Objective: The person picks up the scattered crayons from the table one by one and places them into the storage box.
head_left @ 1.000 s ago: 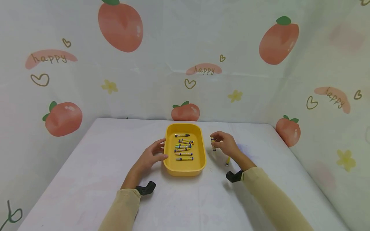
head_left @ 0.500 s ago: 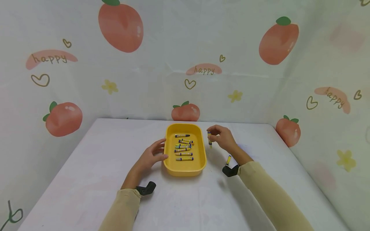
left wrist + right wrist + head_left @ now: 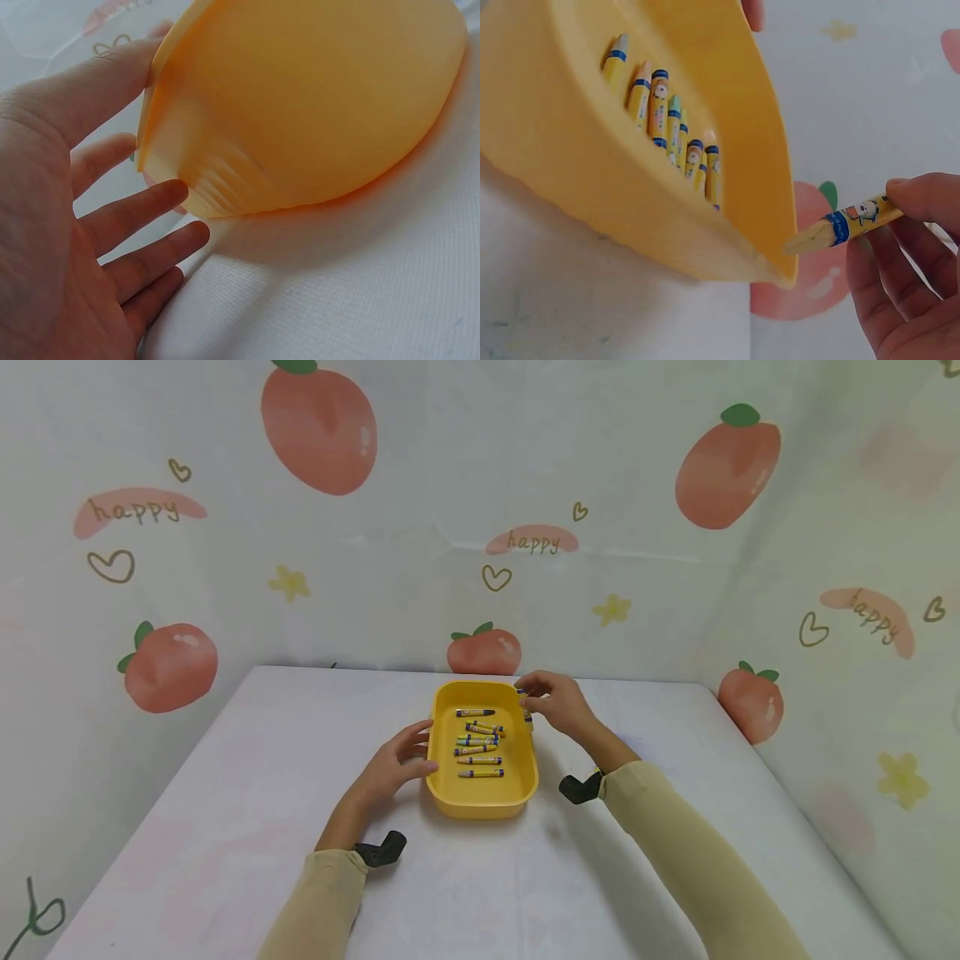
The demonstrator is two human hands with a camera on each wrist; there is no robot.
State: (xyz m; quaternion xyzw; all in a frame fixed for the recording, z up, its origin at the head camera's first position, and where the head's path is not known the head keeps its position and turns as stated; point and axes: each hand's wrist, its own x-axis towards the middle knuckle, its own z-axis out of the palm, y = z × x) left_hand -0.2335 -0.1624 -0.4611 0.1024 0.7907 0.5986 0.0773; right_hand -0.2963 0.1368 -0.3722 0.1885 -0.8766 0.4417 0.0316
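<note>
Your right hand (image 3: 558,703) pinches a crayon (image 3: 845,223) at the yellow tray's (image 3: 525,777) far right rim; your left hand (image 3: 393,766), fingers relaxed, touches its left wall.

Right hand (image 3: 557,703) with pinched crayon (image 3: 526,707), now over the yellow tray's (image 3: 480,802) far right rim.
</note>
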